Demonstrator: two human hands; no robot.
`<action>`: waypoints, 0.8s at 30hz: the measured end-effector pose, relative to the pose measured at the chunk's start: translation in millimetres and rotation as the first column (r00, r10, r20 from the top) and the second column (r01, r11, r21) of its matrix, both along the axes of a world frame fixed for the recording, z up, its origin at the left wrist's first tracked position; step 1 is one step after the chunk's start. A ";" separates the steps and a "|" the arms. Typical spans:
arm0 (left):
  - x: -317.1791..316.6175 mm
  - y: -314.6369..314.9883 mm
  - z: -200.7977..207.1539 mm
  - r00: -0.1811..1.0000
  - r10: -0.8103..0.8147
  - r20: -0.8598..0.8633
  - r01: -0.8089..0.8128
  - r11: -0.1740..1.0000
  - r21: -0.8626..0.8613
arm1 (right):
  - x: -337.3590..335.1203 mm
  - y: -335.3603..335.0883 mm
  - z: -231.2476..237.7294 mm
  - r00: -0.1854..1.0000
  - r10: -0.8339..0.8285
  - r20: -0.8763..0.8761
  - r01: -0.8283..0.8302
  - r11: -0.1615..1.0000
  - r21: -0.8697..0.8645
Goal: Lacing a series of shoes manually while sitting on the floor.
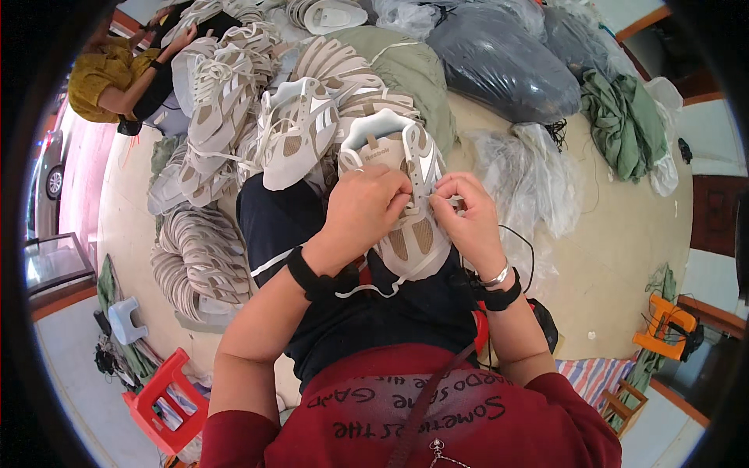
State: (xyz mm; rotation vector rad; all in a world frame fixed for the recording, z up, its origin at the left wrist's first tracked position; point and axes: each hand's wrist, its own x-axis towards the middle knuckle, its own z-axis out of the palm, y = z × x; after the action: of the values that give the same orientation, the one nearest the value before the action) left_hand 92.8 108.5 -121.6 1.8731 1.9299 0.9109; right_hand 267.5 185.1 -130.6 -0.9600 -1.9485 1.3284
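Shoe upper (413, 236): left hand (362, 201) palm-down, right hand (473, 218) curled.

Remotely, I register: shoe upper (417, 243), matt with mesh panels; dark bag (503, 66), glossy plastic; red stool (165, 377) at floor's (624, 249) left edge, smooth plastic.
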 end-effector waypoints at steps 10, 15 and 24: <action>-3.2 9.8 -0.7 0.992 0.065 0.107 -0.057 0.995 -0.079 | -7.6 2.0 -0.8 1.000 0.004 -0.003 -0.004 0.996 0.091; -4.8 13.0 -2.2 0.970 0.073 0.233 -0.027 0.980 -0.195 | -10.7 -4.9 -5.9 1.000 -0.025 0.001 0.024 0.971 0.238; -6.3 14.9 -9.5 0.904 0.116 0.411 -0.003 0.964 -0.266 | -12.0 -12.8 -10.0 0.998 -0.056 0.003 0.055 0.993 0.106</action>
State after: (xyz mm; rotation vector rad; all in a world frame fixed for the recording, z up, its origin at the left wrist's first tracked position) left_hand 86.5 123.4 -131.1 1.3398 1.7437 0.9377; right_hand 255.5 172.4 -140.6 -0.9606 -1.9616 1.1807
